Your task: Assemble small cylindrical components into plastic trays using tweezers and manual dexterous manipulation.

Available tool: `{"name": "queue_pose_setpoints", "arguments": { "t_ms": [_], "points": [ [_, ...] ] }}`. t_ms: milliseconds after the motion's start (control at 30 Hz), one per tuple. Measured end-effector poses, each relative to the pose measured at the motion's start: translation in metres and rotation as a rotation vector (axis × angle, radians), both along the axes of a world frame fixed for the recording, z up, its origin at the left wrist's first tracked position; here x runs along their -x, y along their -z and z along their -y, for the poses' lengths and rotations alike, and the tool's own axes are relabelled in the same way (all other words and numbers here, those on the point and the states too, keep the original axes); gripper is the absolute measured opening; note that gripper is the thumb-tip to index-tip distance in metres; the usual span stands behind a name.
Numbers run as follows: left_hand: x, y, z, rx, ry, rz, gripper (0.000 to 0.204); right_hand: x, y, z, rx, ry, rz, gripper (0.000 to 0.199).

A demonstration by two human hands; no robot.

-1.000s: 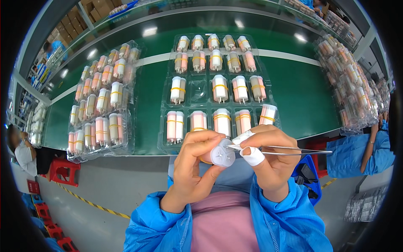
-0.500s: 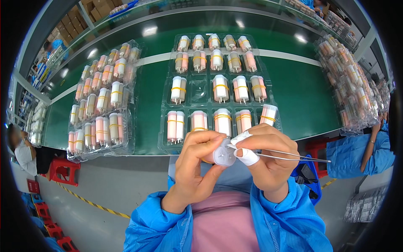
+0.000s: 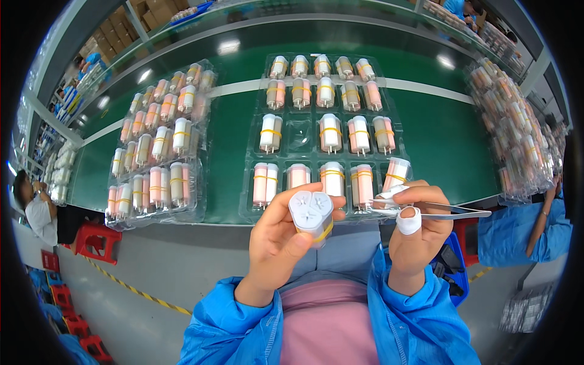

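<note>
A clear tray (image 3: pixel 298 137) holds banded bundles (image 3: pixel 330 132); left fingers (image 3: pixel 295 246), another bundle (image 3: pixel 311 212).

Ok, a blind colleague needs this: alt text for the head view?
A left hand holds a banded three-lobed bundle; the right hand holds metal tweezers apart from it. Beyond, a clear tray of banded tubes rests on a green table.

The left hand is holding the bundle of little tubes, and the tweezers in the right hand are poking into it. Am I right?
Almost! The tweezers aren't poking into the bundle: the head view shows their tips apart from it, off to its right.
</note>
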State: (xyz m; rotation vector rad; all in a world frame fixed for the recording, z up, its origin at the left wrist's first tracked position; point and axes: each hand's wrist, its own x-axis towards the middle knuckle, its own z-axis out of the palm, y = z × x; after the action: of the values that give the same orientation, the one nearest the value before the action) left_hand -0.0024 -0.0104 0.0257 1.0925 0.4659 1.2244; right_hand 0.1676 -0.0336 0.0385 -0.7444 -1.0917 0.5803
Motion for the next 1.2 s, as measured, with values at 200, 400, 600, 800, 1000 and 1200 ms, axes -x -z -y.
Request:
{"name": "queue_pose_setpoints", "arguments": {
  "t_ms": [200, 400, 600, 800, 1000, 1200],
  "points": [
    [0.001, -0.004, -0.001, 0.085, 0.135, 0.116, 0.074, -0.014, 0.009, 0.001, 0.046, 0.075, 0.009, 0.018],
    [-0.002, -0.012, -0.003, 0.109, 0.156, 0.127, 0.072, -0.026, 0.009, -0.005, -0.008, 0.057, -0.084, 0.024],
    [-0.002, -0.040, -0.026, -0.100, -0.025, -0.325, 0.052, -0.061, 0.019, -0.011, 0.023, 0.235, -0.126, 0.025],
    [-0.014, -0.046, -0.127, -0.620, -0.259, -1.056, 0.040, -0.099, 0.033, -0.020, 0.115, 0.210, -0.219, 0.022],
    [-0.046, -0.054, -0.121, -0.473, -0.243, -0.880, 0.045, -0.119, 0.060, -0.028, 0.180, 0.239, -0.302, 0.020],
    [-0.055, -0.049, -0.083, -0.554, -0.164, -0.569, 0.054, -0.120, 0.061, -0.030, 0.202, 0.215, -0.291, 0.020]
  ]
}}
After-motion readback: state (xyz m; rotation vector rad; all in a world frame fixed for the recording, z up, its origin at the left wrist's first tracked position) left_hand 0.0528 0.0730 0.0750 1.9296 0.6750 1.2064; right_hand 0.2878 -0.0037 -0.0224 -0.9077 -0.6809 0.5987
